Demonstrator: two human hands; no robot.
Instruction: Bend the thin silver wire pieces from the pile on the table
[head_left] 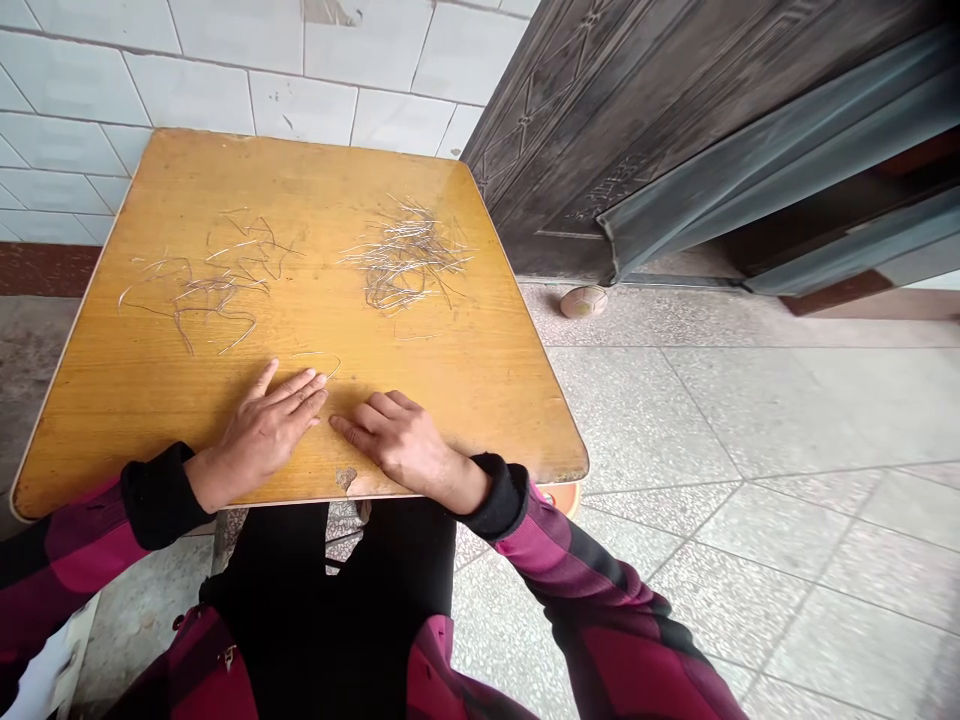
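Note:
My left hand (264, 432) lies flat on the wooden table (465, 390) near its front edge, fingers stretched out and pointing right. A thin bent wire (324, 358) lies just past its fingertips. My right hand (399, 442) rests beside it with the fingers loosely curled and the index finger pointing left at the left hand's fingertips; I see nothing in it. Farther back, a loose scatter of bent wires (214, 285) lies at the left. A denser pile of straighter wires (405, 255) lies at the right.
A tiled wall (247, 70) stands behind the table. A dark metal door (675, 140) is at the right, with a small round ball (583, 301) on the tiled floor (750, 450) by its foot. An orange object (561, 494) shows under the table's front right corner.

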